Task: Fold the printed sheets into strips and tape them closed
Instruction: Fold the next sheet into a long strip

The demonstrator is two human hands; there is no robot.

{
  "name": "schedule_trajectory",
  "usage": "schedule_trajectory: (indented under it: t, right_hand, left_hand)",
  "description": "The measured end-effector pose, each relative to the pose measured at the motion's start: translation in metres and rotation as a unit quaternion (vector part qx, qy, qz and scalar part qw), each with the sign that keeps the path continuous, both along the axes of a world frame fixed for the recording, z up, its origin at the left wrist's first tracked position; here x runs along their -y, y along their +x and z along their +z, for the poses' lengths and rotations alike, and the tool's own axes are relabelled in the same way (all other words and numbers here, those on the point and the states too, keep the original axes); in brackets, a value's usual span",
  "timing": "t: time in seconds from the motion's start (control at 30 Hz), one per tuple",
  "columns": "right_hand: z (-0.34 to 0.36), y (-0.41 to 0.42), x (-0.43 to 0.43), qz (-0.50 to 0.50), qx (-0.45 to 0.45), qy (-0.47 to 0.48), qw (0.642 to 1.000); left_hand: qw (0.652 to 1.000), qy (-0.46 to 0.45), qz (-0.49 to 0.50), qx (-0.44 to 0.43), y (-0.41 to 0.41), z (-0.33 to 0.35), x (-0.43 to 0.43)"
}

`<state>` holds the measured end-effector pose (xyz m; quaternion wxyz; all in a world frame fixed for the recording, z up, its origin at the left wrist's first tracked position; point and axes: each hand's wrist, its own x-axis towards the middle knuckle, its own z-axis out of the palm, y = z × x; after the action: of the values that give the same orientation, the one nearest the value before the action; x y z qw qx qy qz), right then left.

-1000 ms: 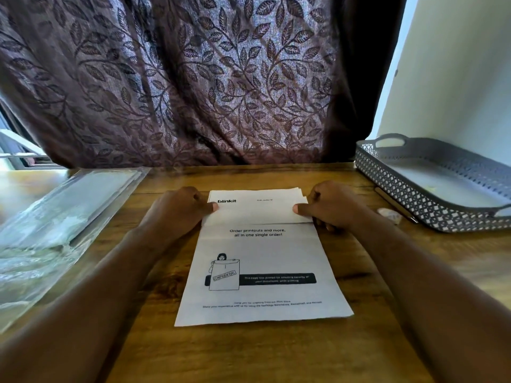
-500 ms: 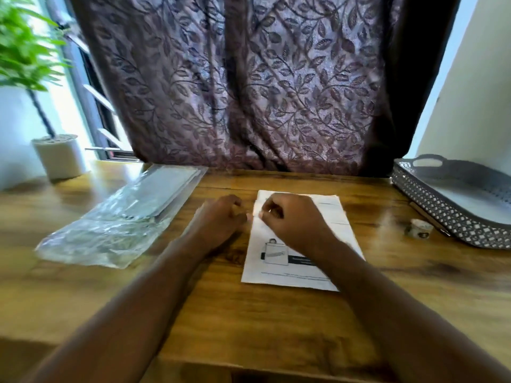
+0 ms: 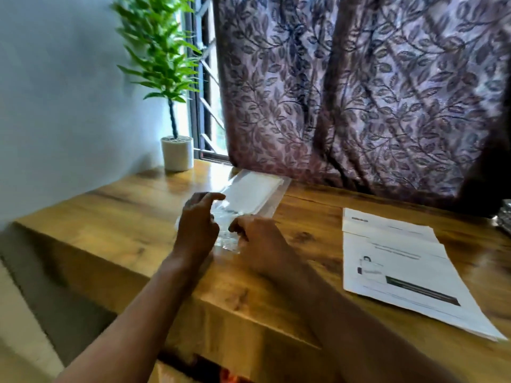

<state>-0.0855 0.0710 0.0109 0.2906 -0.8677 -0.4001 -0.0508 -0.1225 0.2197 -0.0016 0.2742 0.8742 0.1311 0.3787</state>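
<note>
1. The printed sheet [image 3: 401,261] lies flat on the right part of the bench [image 3: 124,217], well apart from both hands. A single narrow band is turned over along its far edge. The remainder is unfolded, and no tape is seen on it.
2. One second ago, the folded band was pressed down at both ends by the two hands. Both hands are now withdrawn from the sheet, and the view is swung left to a clear plastic packet [image 3: 249,194].
3. The left hand [image 3: 197,225] is held released over the near end of the packet, with its fingers spread and lightly bent. The right hand [image 3: 257,236] is placed at the same end with its fingers curled down. Whether the plastic is grasped cannot be told through the blur.
4. Folding is judged to be suspended after the first fold. The packet is probably being opened for further material. No strip is completed or taped.
5. A wide stretch of bare bench is left between packet and sheet, so the packet can be drawn toward the sheet unobstructed.
6. The left edge of the bench drops away near the left hand, so leftward movement is limited.
7. The far end of the packet lies near the hem of the curtain [image 3: 359,92]. The potted plant [image 3: 177,153] stands at the far left corner, apart from the packet.
</note>
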Motion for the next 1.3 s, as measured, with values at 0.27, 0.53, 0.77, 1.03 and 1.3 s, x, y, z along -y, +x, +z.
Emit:
schedule_trajectory:
  t: [0.27,0.53,0.77,1.03,1.3]
  right_hand:
    - [-0.008,-0.001,-0.062,0.000,-0.016,-0.131,0.991]
    - [-0.003,0.013,-0.083,-0.033,-0.003,-0.202,0.979]
    - [-0.014,0.036,-0.096,-0.113,-0.046,-0.297,0.947]
    - [-0.007,0.032,-0.105,-0.140,0.035,-0.262,0.954]
    - [0.010,0.027,-0.109,-0.131,0.100,-0.223,0.961]
  left_hand:
    - [0.990,-0.095,0.036,-0.095,-0.006,-0.010,-0.019]
    - [0.989,-0.114,0.029,-0.090,-0.004,-0.012,-0.024]
    - [0.990,-0.113,0.021,-0.082,-0.004,-0.012,-0.023]
    - [0.990,-0.119,0.027,-0.076,-0.002,-0.012,-0.024]
    - [0.991,-0.110,0.032,-0.076,-0.002,-0.013,-0.026]
